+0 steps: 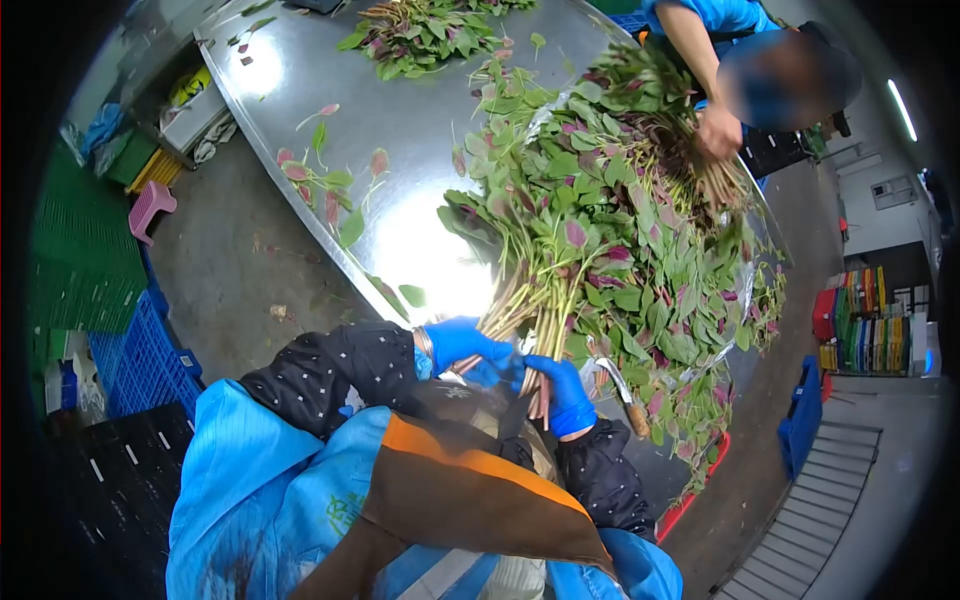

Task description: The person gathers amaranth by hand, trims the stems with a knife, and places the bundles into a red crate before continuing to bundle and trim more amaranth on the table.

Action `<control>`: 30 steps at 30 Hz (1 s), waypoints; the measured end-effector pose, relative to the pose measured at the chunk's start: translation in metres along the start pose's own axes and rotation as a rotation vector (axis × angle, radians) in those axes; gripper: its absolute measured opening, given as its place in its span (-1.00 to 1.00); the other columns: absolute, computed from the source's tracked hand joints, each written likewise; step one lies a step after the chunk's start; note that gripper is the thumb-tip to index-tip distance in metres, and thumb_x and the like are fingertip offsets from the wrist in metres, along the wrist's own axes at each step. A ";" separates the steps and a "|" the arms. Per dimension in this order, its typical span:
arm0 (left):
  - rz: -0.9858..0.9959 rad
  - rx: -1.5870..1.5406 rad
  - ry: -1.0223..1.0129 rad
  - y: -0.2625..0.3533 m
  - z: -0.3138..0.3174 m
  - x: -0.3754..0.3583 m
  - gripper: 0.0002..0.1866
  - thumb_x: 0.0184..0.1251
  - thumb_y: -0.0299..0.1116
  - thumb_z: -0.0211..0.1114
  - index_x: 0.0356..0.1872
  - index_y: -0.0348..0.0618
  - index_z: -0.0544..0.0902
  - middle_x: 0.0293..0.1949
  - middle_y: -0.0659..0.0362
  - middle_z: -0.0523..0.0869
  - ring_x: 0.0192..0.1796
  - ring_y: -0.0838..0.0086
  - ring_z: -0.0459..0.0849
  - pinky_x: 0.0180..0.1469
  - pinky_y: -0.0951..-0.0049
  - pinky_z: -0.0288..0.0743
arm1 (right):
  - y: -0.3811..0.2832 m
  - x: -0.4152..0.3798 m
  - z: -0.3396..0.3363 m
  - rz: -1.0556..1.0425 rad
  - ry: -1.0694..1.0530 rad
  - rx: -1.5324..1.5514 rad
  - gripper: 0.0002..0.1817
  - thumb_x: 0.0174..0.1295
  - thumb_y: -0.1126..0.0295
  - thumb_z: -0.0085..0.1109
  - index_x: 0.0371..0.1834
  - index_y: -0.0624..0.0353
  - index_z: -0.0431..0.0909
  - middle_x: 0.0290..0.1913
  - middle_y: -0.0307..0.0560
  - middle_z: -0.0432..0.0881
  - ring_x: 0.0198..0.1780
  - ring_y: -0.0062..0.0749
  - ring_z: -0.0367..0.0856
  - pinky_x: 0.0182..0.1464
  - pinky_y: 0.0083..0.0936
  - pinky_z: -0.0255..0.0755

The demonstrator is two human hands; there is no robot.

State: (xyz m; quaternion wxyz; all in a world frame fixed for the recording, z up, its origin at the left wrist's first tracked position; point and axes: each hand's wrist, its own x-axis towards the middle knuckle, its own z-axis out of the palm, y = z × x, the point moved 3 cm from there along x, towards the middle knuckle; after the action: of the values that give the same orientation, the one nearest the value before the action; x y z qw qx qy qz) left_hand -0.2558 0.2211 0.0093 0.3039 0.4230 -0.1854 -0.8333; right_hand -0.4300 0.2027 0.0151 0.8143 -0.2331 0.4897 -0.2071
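Both my hands wear blue gloves and are at the near edge of the metal table [270, 110]. My left hand [466, 344] is closed around the lower stems of a leafy bunch [505, 300]. Beside it, my right hand [562, 392] grips the stems of another bunch [556, 312], their pinkish ends sticking out below. The leaves of both point away from me and merge with a large heap of green and purple greens [630, 210]. Right of my right hand lies a curved blade with a wooden handle [637, 418].
Across the heap, a co-worker's hand [718, 130] holds stems. Another pile of greens [425, 35] lies at the table's far end, with loose sprigs [325, 180] at left. A pink stool [151, 209] and blue crate [140, 355] stand on the floor at left.
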 end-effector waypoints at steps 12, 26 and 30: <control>-0.388 1.195 -0.413 0.266 0.076 -0.084 -0.73 0.29 -0.08 0.15 -0.20 -0.01 0.64 -0.71 0.35 0.38 -0.75 0.71 0.24 -0.69 0.66 0.13 | -0.276 -0.187 0.000 -0.051 0.238 -1.224 -0.71 0.20 0.31 0.13 -0.08 0.21 0.46 -0.55 -0.23 0.55 -0.65 -0.67 0.42 -0.59 -0.68 0.31; -0.423 1.411 -0.169 0.333 0.076 -0.074 -0.77 0.24 -0.20 0.22 -0.20 -0.10 0.65 -0.71 0.34 0.44 -0.74 0.67 0.28 -0.69 0.62 0.19 | -0.267 -0.293 -0.144 0.117 0.591 -0.977 -0.78 0.21 0.28 0.08 -0.23 0.21 0.51 -0.61 -0.20 0.53 -0.70 -0.60 0.41 -0.68 -0.61 0.24; -0.093 1.265 -0.038 0.332 0.077 -0.086 -0.75 0.28 -0.19 0.17 -0.20 -0.14 0.62 -0.70 0.33 0.45 -0.79 0.71 0.23 -0.76 0.66 0.12 | -0.245 -0.305 -0.170 0.014 0.632 -0.939 -0.80 0.20 0.31 0.07 -0.21 0.18 0.44 -0.64 -0.19 0.47 -0.76 -0.62 0.31 -0.72 -0.66 0.17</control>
State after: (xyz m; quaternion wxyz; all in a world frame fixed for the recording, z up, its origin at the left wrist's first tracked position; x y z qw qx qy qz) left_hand -0.1635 0.0342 0.2923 -0.0447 0.5135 -0.6286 -0.5824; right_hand -0.7409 0.1481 0.3017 0.4382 -0.4937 0.7509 -0.0211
